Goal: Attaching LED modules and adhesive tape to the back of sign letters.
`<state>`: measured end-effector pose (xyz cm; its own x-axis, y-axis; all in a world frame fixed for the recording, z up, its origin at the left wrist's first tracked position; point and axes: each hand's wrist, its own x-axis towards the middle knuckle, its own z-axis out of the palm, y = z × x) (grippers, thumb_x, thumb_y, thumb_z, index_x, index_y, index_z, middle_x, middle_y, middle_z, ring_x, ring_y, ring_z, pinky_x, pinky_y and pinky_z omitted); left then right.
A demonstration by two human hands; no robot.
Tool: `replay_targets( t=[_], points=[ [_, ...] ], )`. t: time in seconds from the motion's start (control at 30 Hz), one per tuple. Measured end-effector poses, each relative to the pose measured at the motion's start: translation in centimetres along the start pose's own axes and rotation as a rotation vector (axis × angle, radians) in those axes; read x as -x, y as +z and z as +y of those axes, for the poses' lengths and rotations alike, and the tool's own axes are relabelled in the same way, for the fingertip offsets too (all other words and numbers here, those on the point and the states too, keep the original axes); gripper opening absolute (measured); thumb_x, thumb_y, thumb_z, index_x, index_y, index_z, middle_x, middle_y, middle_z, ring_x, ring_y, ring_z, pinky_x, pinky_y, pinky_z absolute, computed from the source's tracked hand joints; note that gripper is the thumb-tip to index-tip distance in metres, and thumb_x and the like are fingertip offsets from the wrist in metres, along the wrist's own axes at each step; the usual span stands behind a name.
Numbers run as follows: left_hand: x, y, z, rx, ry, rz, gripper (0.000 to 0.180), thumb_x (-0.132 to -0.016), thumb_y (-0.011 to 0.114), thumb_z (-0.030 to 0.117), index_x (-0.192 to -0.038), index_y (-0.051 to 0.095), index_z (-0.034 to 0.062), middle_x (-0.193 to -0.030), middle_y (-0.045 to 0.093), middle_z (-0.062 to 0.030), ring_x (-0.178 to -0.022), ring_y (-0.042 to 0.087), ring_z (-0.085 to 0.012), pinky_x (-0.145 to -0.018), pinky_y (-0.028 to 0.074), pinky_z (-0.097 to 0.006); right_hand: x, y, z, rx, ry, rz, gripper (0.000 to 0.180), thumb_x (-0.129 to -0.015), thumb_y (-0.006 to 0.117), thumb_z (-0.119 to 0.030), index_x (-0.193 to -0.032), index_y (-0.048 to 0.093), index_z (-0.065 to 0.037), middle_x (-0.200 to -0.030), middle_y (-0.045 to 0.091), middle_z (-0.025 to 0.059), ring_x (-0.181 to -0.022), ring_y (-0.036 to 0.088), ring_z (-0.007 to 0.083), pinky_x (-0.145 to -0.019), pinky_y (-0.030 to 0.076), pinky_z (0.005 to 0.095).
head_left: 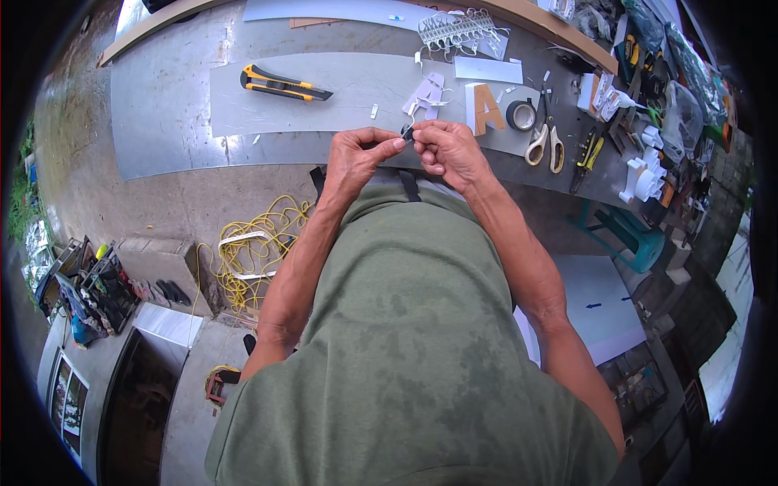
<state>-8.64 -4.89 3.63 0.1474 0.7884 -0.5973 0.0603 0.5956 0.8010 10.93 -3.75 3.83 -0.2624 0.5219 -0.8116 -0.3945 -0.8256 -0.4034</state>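
My left hand (358,159) and my right hand (454,152) meet at the table's near edge, both with fingers pinched together. Between the fingertips is a small black strip (407,133), perhaps tape; the fingers partly hide it. A thin white wire (414,112) runs from there to a pale lilac cut-out piece (423,91) lying just beyond. Right of my hands stand a letter-shaped block (488,111) with a brown face and white side, and a roll of black tape (520,115). Scissors (557,152) with cream handles lie farther right.
A yellow-and-black utility knife (285,83) lies left on the metal sheet (162,121). Wired white modules (458,31) are at the back. Yellow-handled pliers (589,154) and clutter fill the right end. Below are a teal stool (640,243) and a yellow cable (243,263).
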Motion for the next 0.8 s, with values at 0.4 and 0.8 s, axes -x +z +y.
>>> replay_targets(
  t=[0.4,0.8],
  points=[
    [-0.2,0.0,-0.2,0.199,-0.010,-0.016,0.032,-0.085,0.083,0.024,-0.109,0.077,0.0032,-0.074,0.066,0.0024,-0.059,0.044,-0.0012,-0.049,0.029,-0.019,0.0,-0.2,-0.5,-0.024,-0.007,-0.081,0.019,-0.091,0.067,-0.005,-0.108,0.065,0.002,-0.074,0.063,0.0048,-0.053,0.052,0.0064,-0.038,0.034,0.0193],
    [-0.6,0.2,0.3,0.157,0.066,0.058,0.027,-0.084,0.083,0.018,-0.102,0.078,-0.0007,-0.084,0.073,-0.0057,-0.071,0.060,-0.0090,-0.065,0.046,-0.024,0.0,0.0,-0.8,0.034,-0.048,-0.117,0.021,-0.093,0.069,-0.008,-0.111,0.068,0.002,-0.076,0.065,0.0051,-0.054,0.053,0.0057,-0.039,0.034,0.0185]
  ],
)
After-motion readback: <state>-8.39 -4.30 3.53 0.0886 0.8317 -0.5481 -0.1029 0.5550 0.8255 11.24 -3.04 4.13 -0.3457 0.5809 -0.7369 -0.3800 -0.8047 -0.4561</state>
